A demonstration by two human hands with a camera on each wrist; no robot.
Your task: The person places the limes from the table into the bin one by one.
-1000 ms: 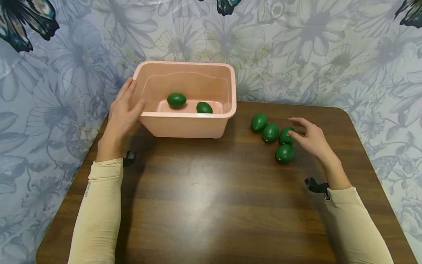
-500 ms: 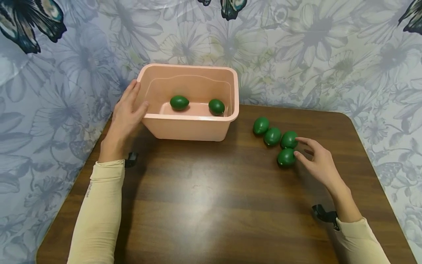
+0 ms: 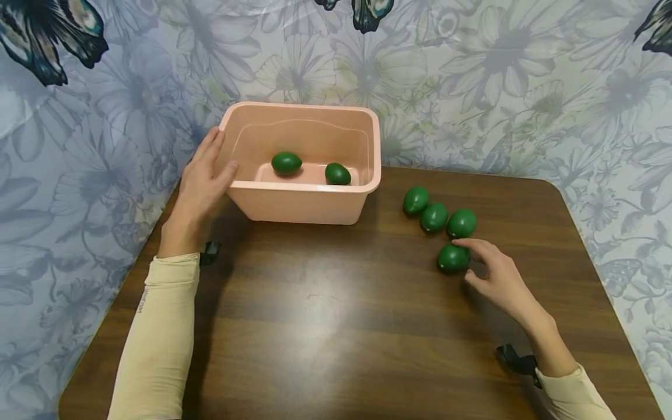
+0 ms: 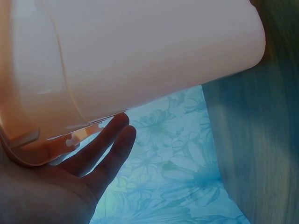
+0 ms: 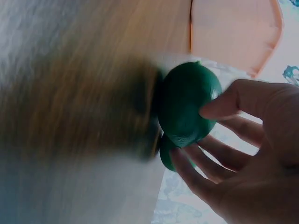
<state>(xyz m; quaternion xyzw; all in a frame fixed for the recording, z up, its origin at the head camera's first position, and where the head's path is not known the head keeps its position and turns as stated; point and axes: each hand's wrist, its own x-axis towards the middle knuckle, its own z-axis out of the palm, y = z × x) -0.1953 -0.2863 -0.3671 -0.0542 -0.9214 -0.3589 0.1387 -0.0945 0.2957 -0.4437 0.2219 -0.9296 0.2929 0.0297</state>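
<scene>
Two green limes, one lime (image 3: 286,164) at the middle and another lime (image 3: 338,174) toward the right, lie inside a peach plastic bin (image 3: 304,204). My left hand (image 3: 199,184) holds the bin's left end, thumb at the rim and fingers along the outer side; the left wrist view shows the fingers (image 4: 110,154) against the bin's wall. On the table, my right hand (image 3: 496,277) has its thumb and fingers around the nearest lime (image 3: 451,259). In the right wrist view the thumb overlaps that lime (image 5: 187,98), with the fingers curved below it.
Behind the right hand's lime, three more limes run in a slanting row: one lime (image 3: 462,223), a middle lime (image 3: 434,217) and a far lime (image 3: 416,200). The brown wooden table (image 3: 315,309) ends at a floral-patterned backdrop (image 3: 472,87) behind the bin.
My right hand has shifted toward me, from the upper right lime to the nearest one, which has moved slightly apart from the others. Inside the bin, the right lime has rolled about. My left hand stays.
</scene>
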